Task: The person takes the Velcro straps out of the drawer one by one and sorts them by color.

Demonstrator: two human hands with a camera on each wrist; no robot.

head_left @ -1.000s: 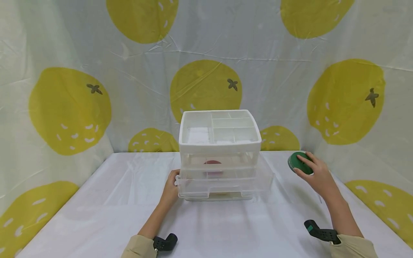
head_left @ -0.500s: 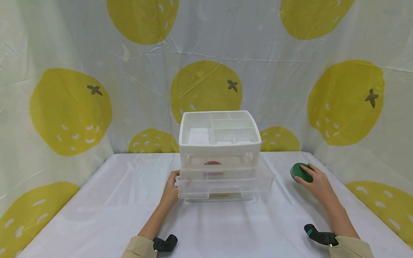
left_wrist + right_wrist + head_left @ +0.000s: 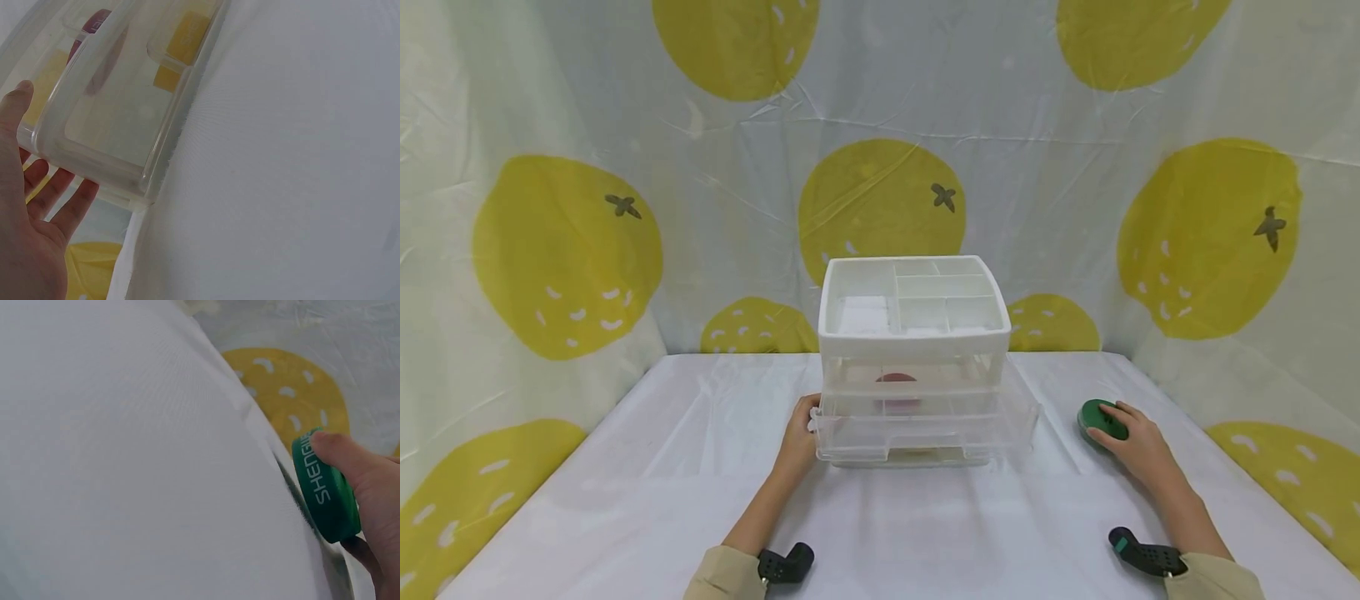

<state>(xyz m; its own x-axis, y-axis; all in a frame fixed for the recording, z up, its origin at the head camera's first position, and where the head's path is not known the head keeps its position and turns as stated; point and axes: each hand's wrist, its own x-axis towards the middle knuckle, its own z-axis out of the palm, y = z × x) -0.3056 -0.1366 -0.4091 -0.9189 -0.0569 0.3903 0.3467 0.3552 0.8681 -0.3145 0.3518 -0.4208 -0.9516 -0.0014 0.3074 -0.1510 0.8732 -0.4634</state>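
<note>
A white drawer organizer stands mid-table, with its clear drawer pulled out toward me. At its left side, my left hand touches it. The left wrist view shows that thumb and the spread fingers against the clear plastic. Through the plastic show a red round thing and a yellow lettered thing. On the right, my right hand grips a green puck-shaped thing by its rim, low over the table. White lettering reading "SHENG…" runs round its side in the right wrist view.
White cloth covers the table. A curtain printed with yellow fruit encloses the back and sides. The organizer's top tray has several compartments. Black devices are strapped to both wrists.
My right hand has brought the green puck-shaped thing nearer to me and lower, down toward the cloth. My left hand and the organizer have stayed in place.
</note>
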